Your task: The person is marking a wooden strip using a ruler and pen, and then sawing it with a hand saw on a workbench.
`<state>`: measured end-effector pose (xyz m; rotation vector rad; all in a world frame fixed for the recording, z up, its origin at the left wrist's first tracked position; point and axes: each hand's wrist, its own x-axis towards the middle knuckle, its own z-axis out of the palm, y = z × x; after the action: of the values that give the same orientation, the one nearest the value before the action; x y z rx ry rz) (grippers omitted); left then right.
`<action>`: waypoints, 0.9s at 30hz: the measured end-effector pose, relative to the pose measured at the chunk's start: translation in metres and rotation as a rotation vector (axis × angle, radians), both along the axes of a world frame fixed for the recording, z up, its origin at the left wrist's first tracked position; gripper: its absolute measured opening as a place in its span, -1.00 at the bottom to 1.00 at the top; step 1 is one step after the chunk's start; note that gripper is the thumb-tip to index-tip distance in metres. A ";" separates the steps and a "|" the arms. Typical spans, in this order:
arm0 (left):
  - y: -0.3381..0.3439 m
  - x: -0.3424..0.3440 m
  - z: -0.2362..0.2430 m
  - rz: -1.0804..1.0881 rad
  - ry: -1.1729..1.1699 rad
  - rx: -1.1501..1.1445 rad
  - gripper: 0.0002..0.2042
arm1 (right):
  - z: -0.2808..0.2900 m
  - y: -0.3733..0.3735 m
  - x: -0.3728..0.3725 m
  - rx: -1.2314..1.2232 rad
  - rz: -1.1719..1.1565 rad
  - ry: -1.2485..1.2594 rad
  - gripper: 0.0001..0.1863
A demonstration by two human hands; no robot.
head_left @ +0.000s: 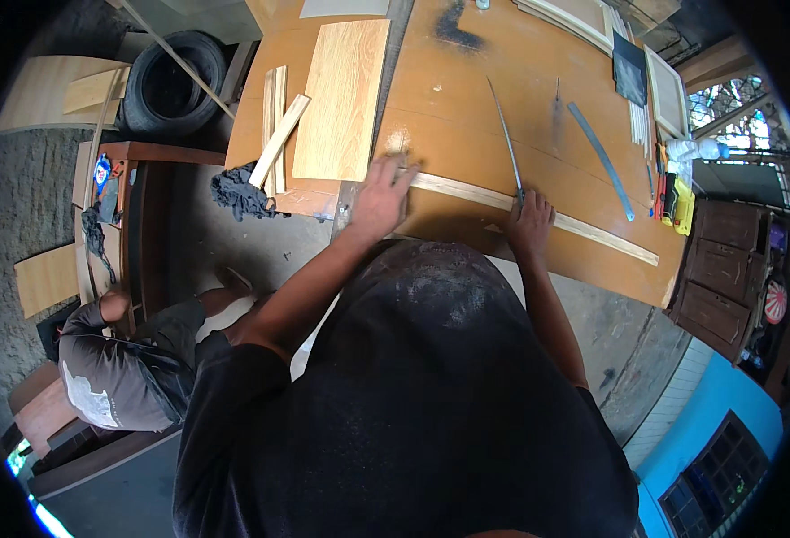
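A pale wooden strip [592,235] lies across the near part of the brown wooden tabletop [467,99]. My left hand [381,199] is over the strip's left end, fingers bent around it and slightly blurred. Just beyond those fingers, a small thin upright piece [402,143] stands amid sawdust. My right hand [531,222] rests at the middle of the strip with its fingers curled. From between its thumb and fingers a long, thin metal blade-like tool [504,130] reaches away over the tabletop; the hand hides its near end.
A wood-grain board [341,99] and narrow slats [274,148] lie at left beside a dark cloth [242,190]. A flat metal bar [603,161], a yellow tool [679,204] and a plastic bottle [695,150] are at right. Another person [130,359] is low at left, near a tyre [175,76].
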<state>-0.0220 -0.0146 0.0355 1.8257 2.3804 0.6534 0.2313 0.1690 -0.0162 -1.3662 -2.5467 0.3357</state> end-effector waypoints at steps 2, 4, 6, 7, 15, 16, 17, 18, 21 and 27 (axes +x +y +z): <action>-0.015 -0.007 0.013 0.138 0.054 0.092 -0.49 | 0.004 0.013 0.005 -0.006 0.005 -0.026 -0.70; -0.021 -0.013 0.020 0.311 0.109 -0.004 -0.45 | 0.004 0.040 0.007 -0.059 0.026 -0.028 -0.69; -0.024 -0.022 0.020 0.484 0.165 -0.094 -0.41 | -0.006 0.068 0.010 -0.051 0.020 -0.063 -0.66; -0.028 -0.029 0.011 0.497 0.100 -0.099 -0.37 | -0.010 0.079 0.010 -0.039 0.019 -0.105 -0.64; -0.040 -0.031 -0.002 0.443 -0.067 -0.051 -0.26 | 0.018 0.115 0.006 0.071 0.147 0.032 -0.47; -0.041 -0.026 0.000 0.467 -0.005 -0.097 -0.25 | 0.021 0.113 0.004 0.138 0.162 0.086 -0.45; -0.041 -0.021 0.001 0.490 0.057 -0.145 -0.24 | 0.023 0.110 0.006 0.132 0.171 0.088 -0.45; -0.042 -0.018 0.001 0.498 0.058 -0.152 -0.24 | 0.024 0.105 0.009 0.119 0.256 0.192 -0.46; -0.040 -0.013 0.000 0.520 0.034 -0.183 -0.25 | 0.030 0.081 0.026 -0.015 0.429 0.281 -0.50; -0.040 -0.012 -0.007 0.624 0.025 -0.161 -0.29 | 0.022 0.040 0.042 -0.072 0.582 0.234 -0.50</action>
<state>-0.0337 -0.0545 0.0284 1.0203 2.9236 0.4508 0.2733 0.2086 0.0063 -0.5297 -2.6912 0.6475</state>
